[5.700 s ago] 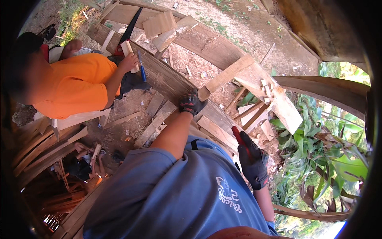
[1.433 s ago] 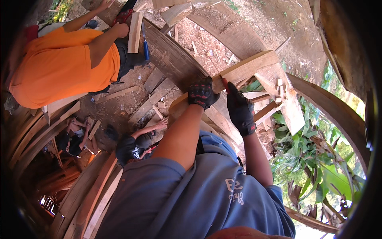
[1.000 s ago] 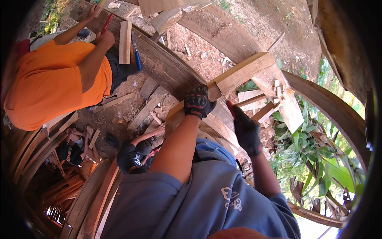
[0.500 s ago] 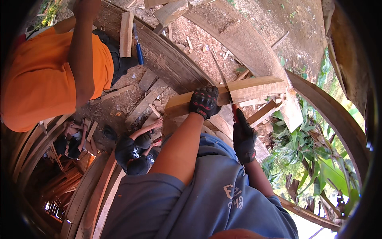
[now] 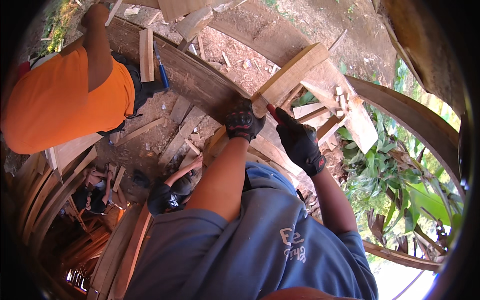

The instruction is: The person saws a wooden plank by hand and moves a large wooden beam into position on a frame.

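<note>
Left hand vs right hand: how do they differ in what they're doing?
The left hand lies on the dark curved plank, holding no tool; the right hand grips a red-handled tool. The left hand sits further up the frame, the right hand lower, by the pale wood block. Both wear black gloves.

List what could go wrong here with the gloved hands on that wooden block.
The red-handled tool sits close between the left hand and right hand, so a slip might strike a glove. The wooden block juts off the curved plank and might tip. A person in an orange shirt works close by and could be hit if it swings.
</note>
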`<state>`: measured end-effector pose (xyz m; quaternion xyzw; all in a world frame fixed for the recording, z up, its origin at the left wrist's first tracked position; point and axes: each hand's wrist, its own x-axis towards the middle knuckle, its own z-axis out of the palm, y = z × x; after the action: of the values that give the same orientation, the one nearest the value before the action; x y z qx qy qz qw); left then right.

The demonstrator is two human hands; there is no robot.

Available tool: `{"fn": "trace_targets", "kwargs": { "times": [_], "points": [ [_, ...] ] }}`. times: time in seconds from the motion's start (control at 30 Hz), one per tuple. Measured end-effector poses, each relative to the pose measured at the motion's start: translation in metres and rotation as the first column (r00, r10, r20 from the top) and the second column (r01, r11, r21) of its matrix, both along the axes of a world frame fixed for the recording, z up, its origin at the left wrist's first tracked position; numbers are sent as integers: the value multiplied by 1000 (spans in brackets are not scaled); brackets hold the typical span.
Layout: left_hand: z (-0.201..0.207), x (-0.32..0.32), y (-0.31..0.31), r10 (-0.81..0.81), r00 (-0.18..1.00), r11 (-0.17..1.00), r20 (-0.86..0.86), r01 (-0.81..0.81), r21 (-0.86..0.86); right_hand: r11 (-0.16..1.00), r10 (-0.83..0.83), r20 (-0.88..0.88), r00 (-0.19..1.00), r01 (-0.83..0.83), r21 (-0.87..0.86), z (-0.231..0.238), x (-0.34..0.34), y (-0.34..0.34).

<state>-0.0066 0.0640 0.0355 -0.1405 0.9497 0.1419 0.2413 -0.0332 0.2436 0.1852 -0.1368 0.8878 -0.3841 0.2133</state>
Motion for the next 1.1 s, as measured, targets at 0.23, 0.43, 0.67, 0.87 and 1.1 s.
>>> {"fn": "trace_targets", "kwargs": {
  "times": [0.23, 0.43, 0.67, 0.87, 1.1],
  "points": [
    [-2, 1, 0, 27, 999, 999, 40, -29, 40, 998, -6, 29, 1000, 4, 57, -5, 10, 3],
    [8, 6, -8, 80, 996, 984, -31, -74, 160, 998, -52, 51, 997, 53, -17, -52, 30, 59],
    [13, 51, -57, -2, 998, 991, -65, 11, 134, 985, -160, 87, 983, 165, -54, -24, 27, 31],
    [10, 52, -50, 14, 999, 998, -40, -11, 69, 993, -68, 113, 991, 57, 103, 65, 42, 70],
    [3, 56, -53, -50, 976, 996, -212, 65, 62, 995, -47, 9, 999, 46, 84, 50, 47, 56]
  ]
}}
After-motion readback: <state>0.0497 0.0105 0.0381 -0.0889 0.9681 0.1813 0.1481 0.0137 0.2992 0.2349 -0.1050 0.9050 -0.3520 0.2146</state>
